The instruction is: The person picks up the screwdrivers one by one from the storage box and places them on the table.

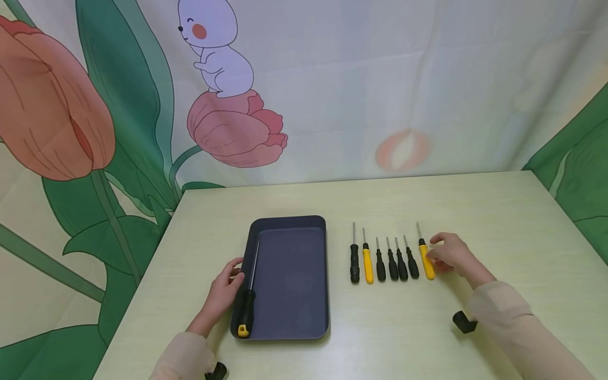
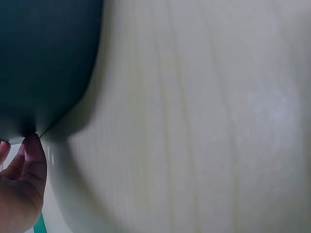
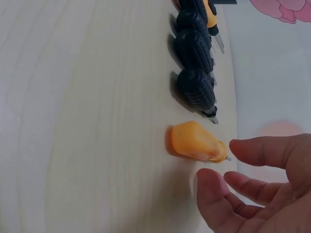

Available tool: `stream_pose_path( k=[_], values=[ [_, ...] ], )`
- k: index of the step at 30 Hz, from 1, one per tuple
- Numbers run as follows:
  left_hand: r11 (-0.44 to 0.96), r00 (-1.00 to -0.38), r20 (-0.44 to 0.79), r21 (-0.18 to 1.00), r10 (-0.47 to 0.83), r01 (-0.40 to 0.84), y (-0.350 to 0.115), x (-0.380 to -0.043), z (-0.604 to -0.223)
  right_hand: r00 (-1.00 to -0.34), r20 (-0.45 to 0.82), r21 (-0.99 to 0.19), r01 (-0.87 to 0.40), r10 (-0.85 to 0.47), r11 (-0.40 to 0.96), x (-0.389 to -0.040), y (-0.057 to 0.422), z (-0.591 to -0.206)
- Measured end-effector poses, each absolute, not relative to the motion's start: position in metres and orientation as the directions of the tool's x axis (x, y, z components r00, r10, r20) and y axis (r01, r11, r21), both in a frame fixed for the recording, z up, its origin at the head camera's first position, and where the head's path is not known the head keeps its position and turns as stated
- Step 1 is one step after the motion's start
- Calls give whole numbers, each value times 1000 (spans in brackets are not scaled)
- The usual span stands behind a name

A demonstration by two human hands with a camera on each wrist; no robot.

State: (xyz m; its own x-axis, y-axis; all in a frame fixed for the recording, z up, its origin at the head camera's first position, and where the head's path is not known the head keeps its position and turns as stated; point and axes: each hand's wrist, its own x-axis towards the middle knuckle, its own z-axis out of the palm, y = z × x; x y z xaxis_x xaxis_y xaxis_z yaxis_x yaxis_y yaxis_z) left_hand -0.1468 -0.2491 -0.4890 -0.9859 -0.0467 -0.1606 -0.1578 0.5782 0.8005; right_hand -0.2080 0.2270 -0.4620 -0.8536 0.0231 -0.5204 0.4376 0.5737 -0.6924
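My left hand [image 1: 223,289] holds the left side of a dark blue-grey tray [image 1: 290,285], thumb and fingertips at its rim. In the left wrist view, the fingers [image 2: 34,154] meet the tray's outer wall. Inside the tray lies a long screwdriver [image 1: 247,311] with a black handle and yellow end. My right hand [image 1: 453,252] is beside the rightmost yellow-handled screwdriver [image 1: 426,258], which lies on the table. Seen from the right wrist, thumb and fingers are spread around the shaft side of that yellow screwdriver [image 3: 197,141], not closed on it.
Left of the right hand, a row holds several small black screwdrivers [image 1: 392,264], a yellow-handled one [image 1: 368,264] and a longer black one [image 1: 354,264]. They lie on a pale wooden table [image 1: 380,327]. A printed curtain [image 1: 332,95] hangs behind its far edge.
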Motion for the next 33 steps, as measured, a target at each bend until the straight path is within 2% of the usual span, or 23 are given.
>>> stream_pose_path(
  k=[11, 20, 33],
  values=[
    [576, -987, -155, 803, -48, -154, -250, -147, -490, -869, -494, -707, 425, 37, 565, -209, 230, -457],
    [572, -987, -154, 806, -50, -155, -250, -146, -490, -913, -405, -749, 365, 53, 554, -209, 228, -452],
    [571, -986, -157, 806, -49, -156, -250, -146, -490, -935, -350, -790, 329, 59, 518, -209, 211, -441]
  ],
)
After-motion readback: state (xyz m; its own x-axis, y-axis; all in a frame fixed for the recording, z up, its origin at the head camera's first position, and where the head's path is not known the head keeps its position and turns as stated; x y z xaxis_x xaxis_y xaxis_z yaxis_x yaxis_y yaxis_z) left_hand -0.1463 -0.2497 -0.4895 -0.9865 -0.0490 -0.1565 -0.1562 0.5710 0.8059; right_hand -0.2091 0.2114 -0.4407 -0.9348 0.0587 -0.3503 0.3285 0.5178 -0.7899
